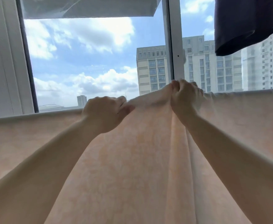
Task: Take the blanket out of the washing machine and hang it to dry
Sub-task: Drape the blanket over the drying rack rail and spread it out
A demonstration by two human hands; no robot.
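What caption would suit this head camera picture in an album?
Both hands, left hand and right hand, grip the top edge of a pale peach blanket hung before a sunny window.

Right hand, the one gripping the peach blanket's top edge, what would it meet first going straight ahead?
Probably the white window frame just beyond the right hand and pale peach blanket, though depth is unclear.

I can't see what the blanket [132, 159] hangs over; its top fold hides any rail beneath my fingers [177, 84]. Below them, the cloth runs off the bottom edge. My right hand [185, 97] is smeared with blur. Up right of the fingers, a dark garment [245, 25] is cropped by the frame.
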